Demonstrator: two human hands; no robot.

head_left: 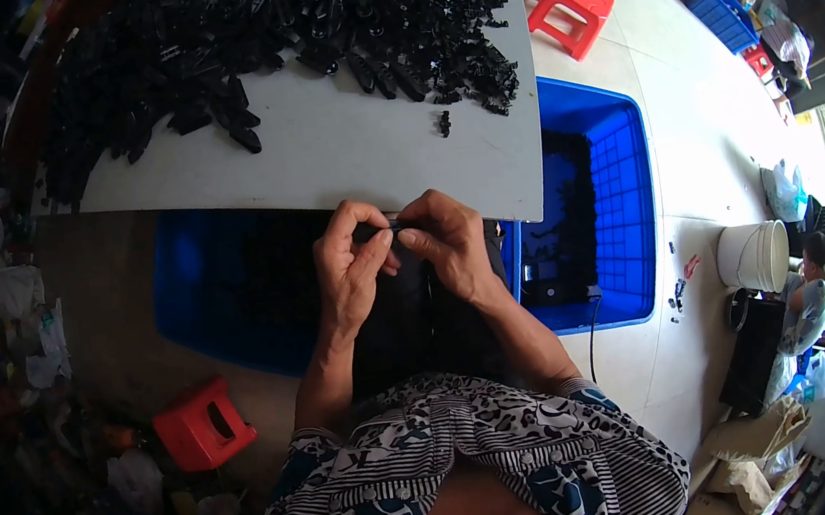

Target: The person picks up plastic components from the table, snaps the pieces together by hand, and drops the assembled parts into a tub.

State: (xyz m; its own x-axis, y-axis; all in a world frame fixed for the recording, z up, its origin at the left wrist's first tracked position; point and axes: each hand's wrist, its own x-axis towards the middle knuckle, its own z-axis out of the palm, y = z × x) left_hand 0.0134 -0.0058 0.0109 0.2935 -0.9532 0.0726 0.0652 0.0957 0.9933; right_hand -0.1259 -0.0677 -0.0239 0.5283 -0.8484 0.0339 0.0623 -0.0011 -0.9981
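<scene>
My left hand [351,262] and my right hand [446,244] meet just off the near edge of the white table [341,154]. Both are closed in a pinch, thumbs and fingertips together on a small black plastic part [395,225]. Fingers cover most of that part, so its exact kind is hidden. Across the tabletop spreads a heap of black plastic pieces [209,48], longer shells to the left and middle. Smaller black clips [478,70] pile up at its right end. One loose black clip [444,123] lies apart, nearer to my hands.
A blue crate [618,206] with black parts stands right of the table; another blue bin [194,280] is under it at left. Red stools [573,14] [204,423] stand far right and near left. A white bucket [752,255] and a person [810,291] are at right.
</scene>
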